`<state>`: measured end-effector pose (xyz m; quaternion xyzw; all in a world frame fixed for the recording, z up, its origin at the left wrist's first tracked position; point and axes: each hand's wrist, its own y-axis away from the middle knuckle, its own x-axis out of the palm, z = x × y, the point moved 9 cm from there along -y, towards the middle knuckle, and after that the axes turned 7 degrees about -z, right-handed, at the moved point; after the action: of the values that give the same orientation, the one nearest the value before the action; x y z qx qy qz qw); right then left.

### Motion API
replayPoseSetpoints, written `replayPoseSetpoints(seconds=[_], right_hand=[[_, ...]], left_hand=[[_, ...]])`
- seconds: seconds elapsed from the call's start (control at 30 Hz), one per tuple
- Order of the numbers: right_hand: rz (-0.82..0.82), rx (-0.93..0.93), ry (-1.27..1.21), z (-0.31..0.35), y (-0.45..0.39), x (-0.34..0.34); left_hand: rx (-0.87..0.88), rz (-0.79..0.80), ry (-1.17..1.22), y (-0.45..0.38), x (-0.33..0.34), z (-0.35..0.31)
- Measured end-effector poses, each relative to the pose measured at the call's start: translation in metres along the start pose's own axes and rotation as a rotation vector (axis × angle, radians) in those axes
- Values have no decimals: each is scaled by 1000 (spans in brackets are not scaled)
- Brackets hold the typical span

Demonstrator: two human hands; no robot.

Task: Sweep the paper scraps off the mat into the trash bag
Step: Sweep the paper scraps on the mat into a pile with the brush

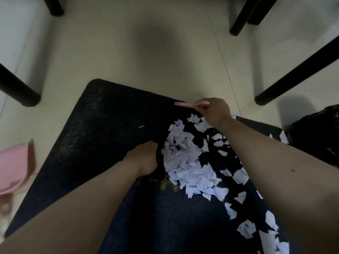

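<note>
My right fingers pinch a pink brush, left hand loosely curled beside the paper scraps, so light they'll probably scatter, nudge gently.

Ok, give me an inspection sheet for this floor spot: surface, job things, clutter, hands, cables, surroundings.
Surface: dark mat on a pale tiled floor; its left part shows almost no scraps.
Job's things: white paper scraps heaped at mat centre, loose ones trailing right; black trash bag at the right edge.
Clutter: pink dustpan on the floor, left of the mat.
Hands: left hand rests on the mat beside the heap; right hand grips a pink handle, the tool's head hidden.
Cables: nothing seen.
Surroundings: black furniture legs around the mat.
</note>
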<state>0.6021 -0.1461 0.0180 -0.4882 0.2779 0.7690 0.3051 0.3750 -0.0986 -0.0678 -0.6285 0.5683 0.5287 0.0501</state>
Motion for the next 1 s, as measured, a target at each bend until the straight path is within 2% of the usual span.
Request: replayPoseSetpoints(seconds=[0.1, 0.33, 0.4, 0.53, 0.7, 0.87, 0.93, 1.0], right_hand=[[95, 24, 5, -8, 9, 18], [354, -110, -64, 1, 52, 7], [328, -115, -103, 6, 51, -8], [152, -117, -173, 18, 31, -17], [215, -118, -112, 23, 36, 19], [307, -133, -74, 22, 62, 15], [297, -112, -113, 23, 63, 5], [218, -109, -205, 33, 55, -7]], left_hand=[[-19, -1, -21, -2, -1, 0], [-67, -65, -124, -14, -12, -7], [-70, -73, -150, -16, -12, -8], [-71, -66, -154, -18, -12, -6], [-60, -38, -138, -16, -7, -1], [-63, -37, -29, -11, -6, 8], [-86, -63, -7, -7, -11, 11], [-133, -110, -25, -2, -21, 18]])
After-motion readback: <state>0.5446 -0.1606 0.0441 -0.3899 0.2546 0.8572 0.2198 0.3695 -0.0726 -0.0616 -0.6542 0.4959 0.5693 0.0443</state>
